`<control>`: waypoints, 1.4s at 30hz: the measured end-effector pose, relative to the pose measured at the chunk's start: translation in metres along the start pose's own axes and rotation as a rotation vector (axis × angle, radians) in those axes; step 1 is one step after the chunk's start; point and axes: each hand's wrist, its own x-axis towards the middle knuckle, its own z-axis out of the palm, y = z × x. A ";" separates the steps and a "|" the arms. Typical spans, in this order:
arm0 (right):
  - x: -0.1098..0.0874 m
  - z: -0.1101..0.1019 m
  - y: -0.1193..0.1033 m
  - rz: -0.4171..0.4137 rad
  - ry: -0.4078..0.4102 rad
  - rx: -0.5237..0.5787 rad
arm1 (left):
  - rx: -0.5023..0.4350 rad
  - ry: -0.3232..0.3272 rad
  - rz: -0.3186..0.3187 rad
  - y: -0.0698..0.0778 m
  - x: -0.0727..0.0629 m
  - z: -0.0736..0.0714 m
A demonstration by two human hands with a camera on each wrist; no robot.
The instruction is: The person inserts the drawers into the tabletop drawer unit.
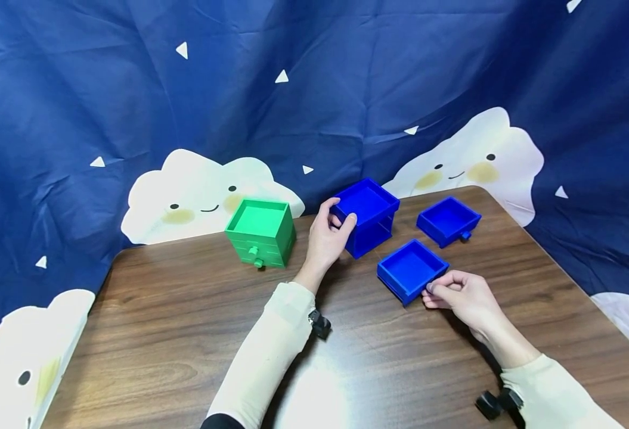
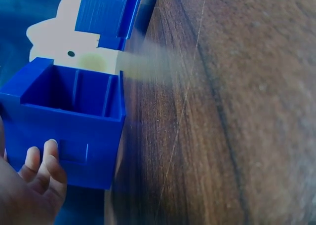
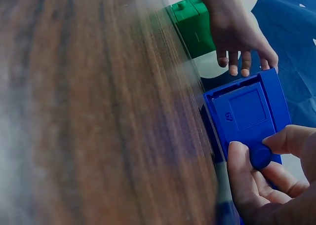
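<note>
Gripping blue cab (image 1: 380,218) w/ L hand (image 1: 327,239), drwr (image 1: 412,265) right of cab by knob (image 3: 260,156) w/ R hand (image 1: 467,299). Prob light, stiff; hold there.

Free counter (image 1: 164,339) left of the left forearm, up to the green cabinet (image 1: 260,232). Open lane between the forearms too. Left hand (image 1: 329,238) blocks the gap between green cabinet and blue cabinet (image 1: 368,205). Front drawer (image 1: 412,271), right hand (image 1: 461,298) on its knob, obstructs the blue cabinet's open front. Rear drawer (image 1: 448,220) leaves only narrow gaps to both. Curtain (image 1: 341,89) bounds the back.
</note>
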 end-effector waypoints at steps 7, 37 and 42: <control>0.004 0.002 -0.004 -0.015 -0.007 0.040 | -0.006 -0.002 0.007 0.000 0.000 -0.001; 0.027 0.015 -0.009 0.000 -0.022 0.028 | 0.013 -0.009 -0.016 0.000 0.000 0.000; 0.030 0.017 -0.008 -0.004 -0.025 0.045 | 0.013 -0.006 -0.014 0.000 0.000 0.000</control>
